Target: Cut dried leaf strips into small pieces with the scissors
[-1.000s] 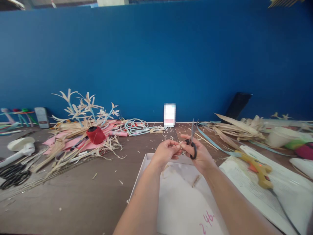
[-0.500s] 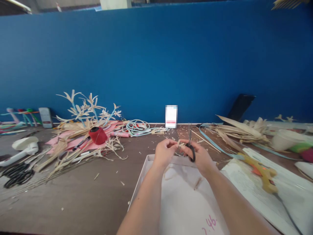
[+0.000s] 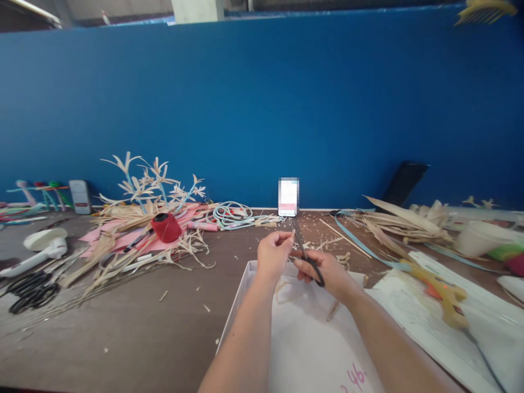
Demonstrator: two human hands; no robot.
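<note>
My right hand (image 3: 327,273) grips black-handled scissors (image 3: 305,254), their blades pointing up and to the left towards my other hand. My left hand (image 3: 273,252) is closed in a pinch on a small pale straw piece (image 3: 292,233) right at the blade tips. Both hands hover over the far edge of a shallow white box lid (image 3: 241,297) on the brown table. Small straw scraps (image 3: 332,310) lie inside the lid.
A pile of dried straw and straw flowers (image 3: 143,185) with a red thread spool (image 3: 166,227) lies at left. Black scissors (image 3: 27,295) and a white tool (image 3: 39,248) sit far left. A yellow glue gun (image 3: 438,286) rests on papers at right. A blue wall stands behind.
The scissors have tilted from pointing straight up to leaning left, with the right hand dropping lower. The left hand has lifted slightly, still pinching the straw piece.
</note>
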